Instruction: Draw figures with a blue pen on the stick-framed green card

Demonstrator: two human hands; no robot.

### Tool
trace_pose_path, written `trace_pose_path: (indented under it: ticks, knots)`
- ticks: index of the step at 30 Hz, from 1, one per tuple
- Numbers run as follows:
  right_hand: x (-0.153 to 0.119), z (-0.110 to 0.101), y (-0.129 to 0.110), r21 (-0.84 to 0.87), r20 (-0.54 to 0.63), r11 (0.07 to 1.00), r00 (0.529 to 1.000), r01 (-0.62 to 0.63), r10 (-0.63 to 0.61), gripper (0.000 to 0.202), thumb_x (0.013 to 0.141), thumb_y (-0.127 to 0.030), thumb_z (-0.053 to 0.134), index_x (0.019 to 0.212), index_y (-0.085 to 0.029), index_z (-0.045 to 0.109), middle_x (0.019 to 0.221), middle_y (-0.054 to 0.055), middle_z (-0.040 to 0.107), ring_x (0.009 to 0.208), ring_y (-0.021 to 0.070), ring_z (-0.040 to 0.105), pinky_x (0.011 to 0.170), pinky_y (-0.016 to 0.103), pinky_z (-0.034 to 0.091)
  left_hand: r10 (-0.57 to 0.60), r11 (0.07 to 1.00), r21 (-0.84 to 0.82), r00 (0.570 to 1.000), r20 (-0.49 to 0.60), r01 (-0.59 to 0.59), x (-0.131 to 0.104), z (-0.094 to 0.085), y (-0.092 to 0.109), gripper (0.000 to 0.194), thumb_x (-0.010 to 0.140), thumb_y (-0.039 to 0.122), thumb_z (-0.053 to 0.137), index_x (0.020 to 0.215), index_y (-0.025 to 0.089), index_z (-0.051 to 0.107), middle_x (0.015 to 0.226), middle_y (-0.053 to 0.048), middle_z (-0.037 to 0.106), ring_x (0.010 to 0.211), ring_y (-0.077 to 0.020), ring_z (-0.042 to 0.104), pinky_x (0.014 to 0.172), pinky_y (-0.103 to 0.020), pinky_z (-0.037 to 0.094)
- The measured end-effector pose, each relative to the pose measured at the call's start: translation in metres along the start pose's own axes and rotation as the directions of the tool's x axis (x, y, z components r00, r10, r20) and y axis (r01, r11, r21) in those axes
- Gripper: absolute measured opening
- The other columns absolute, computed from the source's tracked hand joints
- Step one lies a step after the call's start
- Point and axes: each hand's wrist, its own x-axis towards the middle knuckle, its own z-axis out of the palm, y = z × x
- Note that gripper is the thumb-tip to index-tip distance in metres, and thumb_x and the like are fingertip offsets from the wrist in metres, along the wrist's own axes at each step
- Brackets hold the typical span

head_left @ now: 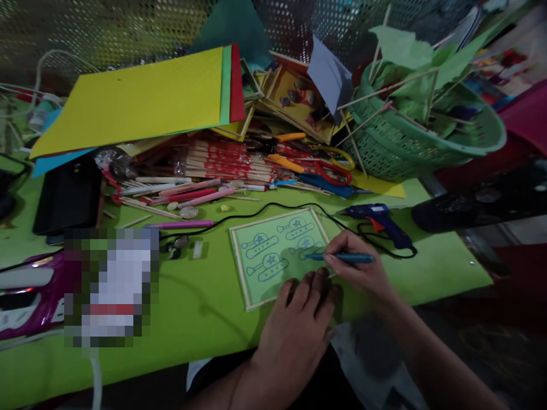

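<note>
A light green sheet of paper (256, 228) framed with thin wooden sticks lies on the green table. Several tank shapes with stars are drawn on it in blue. My right hand (354, 265) grips a blue marker pen (352, 258), its tip at the lower right drawing. With fingers spread, my left hand (299, 324) rests flat on the frame's near edge and covers part of it. The paper's lower right corner is hidden by my hands.
Right of the paper lies a blue glue gun (380, 222) with its black cable. Behind are bundled sticks (226, 162), scissors (333, 171), yellow sheets (149, 97) and a green basket (410, 142). A black phone (68, 196) and a blurred-out object (117, 285) are at left.
</note>
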Motion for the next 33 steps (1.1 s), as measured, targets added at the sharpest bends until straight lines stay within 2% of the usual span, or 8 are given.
trace_pose_path:
  ticks: [9,15,22,33]
  knots:
    - [0.0010,0.0015,-0.0046,0.022,-0.010,1.000,1.000,0.007,-0.006,0.016,0.088,-0.033,0.071,0.083,-0.023,0.061,0.070,0.000,0.061,0.058,0.0148,0.054,0.053,0.026,0.044,0.005,1.000,-0.003,1.000,0.006,-0.005,-0.0001,-0.0014,0.0007,0.064,0.101,0.048,0.056,0.157,0.021,0.042,0.162,-0.008,0.044,0.142,-0.0255,0.042,0.111,-0.045,0.041]
    - [0.0008,-0.0022,-0.0039,0.086,-0.155,0.996,0.988,0.021,-0.007,0.017,0.087,-0.032,0.073,0.083,-0.022,0.060,0.071,-0.001,0.058,0.058,0.0133,0.049,0.051,0.025,0.039,0.000,1.000,-0.009,1.000,0.009,0.000,0.0001,-0.0020,0.0003,0.065,0.100,0.048,0.058,0.157,0.022,0.042,0.164,-0.009,0.042,0.143,-0.0263,0.042,0.112,-0.045,0.040]
    - [0.0014,-0.0012,-0.0052,0.099,-0.126,0.994,0.992,0.040,-0.027,0.018,0.085,-0.031,0.074,0.080,-0.022,0.059,0.066,-0.002,0.057,0.054,0.0124,0.048,0.048,0.023,0.038,0.008,1.000,0.003,1.000,0.012,-0.008,0.0006,-0.0014,0.0002,0.066,0.099,0.050,0.060,0.156,0.023,0.043,0.163,-0.008,0.044,0.141,-0.0253,0.043,0.112,-0.044,0.040]
    - [0.0037,0.0011,-0.0086,0.015,-0.132,0.999,0.990,0.048,-0.046,0.014,0.083,-0.026,0.072,0.078,-0.022,0.059,0.065,-0.002,0.060,0.052,0.0119,0.050,0.048,0.023,0.038,-0.002,1.000,0.013,1.000,0.008,0.002,0.0016,-0.0024,0.0002,0.065,0.098,0.050,0.060,0.155,0.024,0.044,0.162,-0.007,0.045,0.141,-0.0249,0.043,0.110,-0.044,0.042]
